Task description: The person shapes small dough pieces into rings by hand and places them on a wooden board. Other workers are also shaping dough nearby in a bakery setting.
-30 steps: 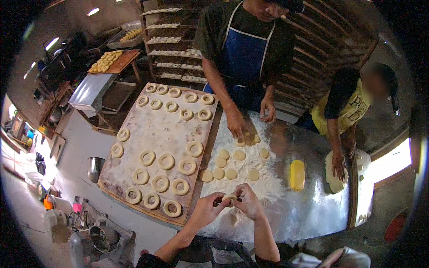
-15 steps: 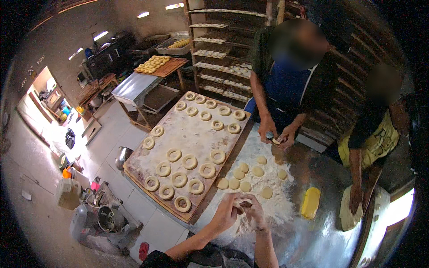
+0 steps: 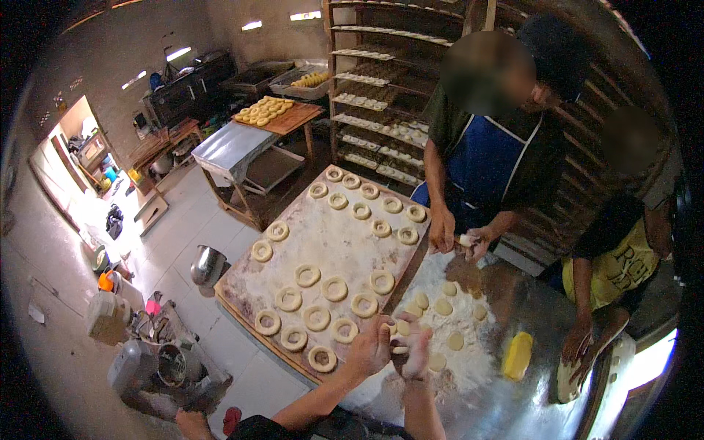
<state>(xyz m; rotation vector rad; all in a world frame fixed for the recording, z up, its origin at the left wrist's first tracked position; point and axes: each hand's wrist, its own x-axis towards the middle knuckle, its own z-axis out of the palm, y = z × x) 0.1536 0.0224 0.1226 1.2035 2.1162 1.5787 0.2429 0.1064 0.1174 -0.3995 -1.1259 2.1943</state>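
Note:
My left hand (image 3: 368, 346) and my right hand (image 3: 415, 355) are raised in front of me, fingers curled together round a small piece of dough (image 3: 400, 350). Fingers cover most of it, so its full shape is hard to make out. Flour whitens my right hand. Just beyond them, flat dough rounds (image 3: 455, 342) lie on the floured steel table (image 3: 469, 381). To the left, a floury wooden board (image 3: 293, 238) bears several dough rings (image 3: 323, 358), loosely grouped at its near and far ends.
Across the table a person in a blue apron (image 3: 477, 161) handles a small dough piece. At right, another person's hands press a dough slab (image 3: 568, 378). A yellow block (image 3: 518, 356) sits between. Behind stands a tray rack (image 3: 381, 106); a metal bowl (image 3: 208, 265) is beside the board.
The view has shifted, so the board and table appear further right. My hands, still together on the dough, now overlap the nearer rounds. The blue-aproned person's hands have moved slightly apart.

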